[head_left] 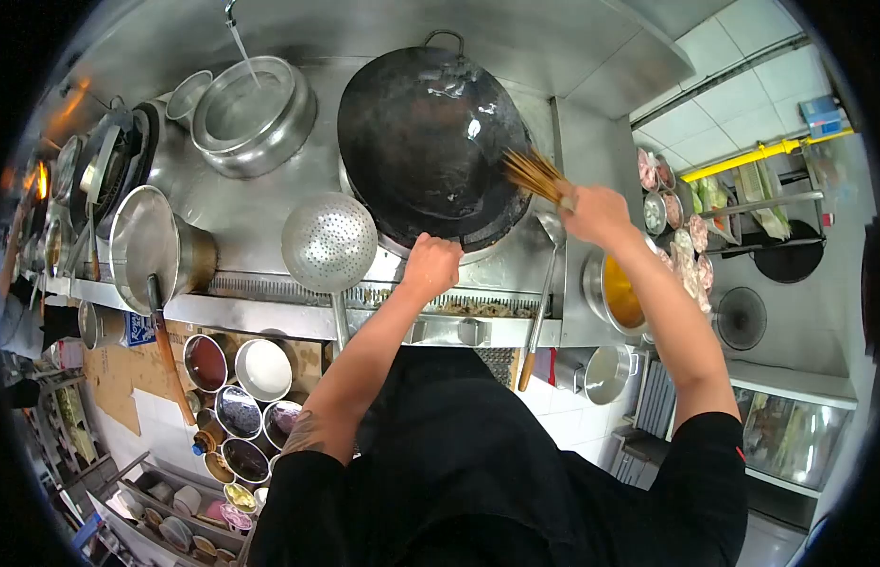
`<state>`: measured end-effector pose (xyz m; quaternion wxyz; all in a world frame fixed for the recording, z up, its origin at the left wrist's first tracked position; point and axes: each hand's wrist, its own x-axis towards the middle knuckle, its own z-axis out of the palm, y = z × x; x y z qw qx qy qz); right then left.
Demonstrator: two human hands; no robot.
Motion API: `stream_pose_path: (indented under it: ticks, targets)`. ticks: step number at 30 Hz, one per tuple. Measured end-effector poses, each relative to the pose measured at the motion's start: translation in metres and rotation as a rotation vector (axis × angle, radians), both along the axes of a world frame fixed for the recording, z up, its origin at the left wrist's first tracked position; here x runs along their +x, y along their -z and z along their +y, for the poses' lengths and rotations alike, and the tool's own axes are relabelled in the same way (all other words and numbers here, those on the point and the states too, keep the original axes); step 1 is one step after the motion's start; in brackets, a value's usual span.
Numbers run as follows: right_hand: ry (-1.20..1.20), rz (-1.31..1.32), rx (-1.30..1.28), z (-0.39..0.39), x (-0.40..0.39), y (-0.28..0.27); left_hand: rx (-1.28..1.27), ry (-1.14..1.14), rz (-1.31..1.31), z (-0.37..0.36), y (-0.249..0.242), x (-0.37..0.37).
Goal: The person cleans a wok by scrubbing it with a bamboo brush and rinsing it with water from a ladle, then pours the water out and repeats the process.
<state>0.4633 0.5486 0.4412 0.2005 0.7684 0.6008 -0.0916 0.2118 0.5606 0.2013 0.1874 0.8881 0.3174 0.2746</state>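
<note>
A large black wok [412, 142], wet and shiny inside, sits on the steel stove. My left hand [432, 266] is closed at the wok's near rim, seemingly gripping its edge. In my right hand [593, 214] is a bamboo brush [534, 176], whose bristles reach over the wok's right rim. Left of my left hand rests a perforated strainer [329, 243], and a ladle [551, 229] with a wooden handle lies just below my right hand.
Steel pots [254, 128] stand at the back left, and a strainer pot [152, 250] at the left. Sauce containers [263, 369] are grouped below. At right are a bowl of orange liquid [624, 293] and plates of raw food [686, 250].
</note>
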Motion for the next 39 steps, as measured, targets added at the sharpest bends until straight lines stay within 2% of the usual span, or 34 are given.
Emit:
stream_pose_path:
  ticks: [1, 3, 6, 8, 9, 11, 15, 19, 21, 23, 25, 26, 28, 29, 32, 35, 36, 39]
  targets:
    - [0.004, 0.008, 0.005, 0.005, -0.009, 0.005, 0.0, 0.005, 0.004, 0.001, -0.001, 0.001]
    - [-0.063, 0.235, 0.118, 0.014, -0.027, 0.023, 0.0, 0.01, 0.012, 0.0, -0.001, 0.002]
    - [-0.119, 0.302, 0.134, 0.045, -0.023, 0.102, -0.012, 0.004, 0.037, -0.001, -0.005, 0.003]
    - [0.051, 0.27, 0.255, 0.052, -0.023, 0.153, -0.021, -0.012, 0.058, -0.001, -0.007, 0.003]
    - [0.031, 0.323, 0.219, 0.039, -0.031, 0.157, -0.011, -0.021, 0.073, 0.0, -0.007, 0.005]
    - [-0.04, 0.428, 0.097, 0.019, -0.024, 0.152, -0.009, -0.032, 0.092, -0.002, -0.007, 0.005]
    - [0.046, 0.372, 0.167, 0.022, 0.007, 0.14, 0.036, -0.09, 0.13, -0.007, -0.007, 0.012]
    - [0.097, 0.417, 0.161, 0.008, -0.03, 0.069, 0.06, -0.136, 0.107, -0.013, -0.003, 0.017]
    - [0.1, 0.524, 0.017, -0.009, -0.042, 0.056, 0.063, -0.139, 0.115, -0.013, -0.003, 0.018]
    - [0.01, 0.483, 0.018, -0.03, -0.023, 0.076, 0.063, -0.145, 0.126, -0.012, -0.001, 0.019]
    - [-0.146, 0.293, -0.045, -0.045, -0.002, 0.077, 0.042, -0.112, 0.127, -0.011, 0.0, 0.016]
    - [-0.152, 0.291, -0.044, -0.035, 0.009, 0.069, 0.039, -0.12, 0.145, -0.011, -0.002, 0.017]
    - [-0.033, 0.111, -0.061, -0.013, 0.02, 0.032, 0.038, -0.116, 0.145, -0.012, 0.0, 0.016]
    - [-0.03, 0.108, -0.058, -0.012, 0.013, 0.025, 0.037, -0.117, 0.142, -0.011, 0.001, 0.017]
    - [-0.23, 0.176, -0.119, -0.028, -0.028, 0.032, 0.046, -0.112, 0.152, -0.01, 0.001, 0.017]
    - [-0.194, 0.189, -0.024, -0.031, 0.028, 0.07, 0.062, -0.105, 0.103, -0.009, 0.003, 0.016]
    - [-0.043, 0.078, -0.153, -0.011, 0.025, 0.043, 0.063, -0.114, 0.099, -0.009, 0.003, 0.016]
    - [-0.133, -0.026, -0.163, -0.008, -0.024, 0.007, 0.06, -0.118, 0.167, -0.011, 0.001, 0.016]
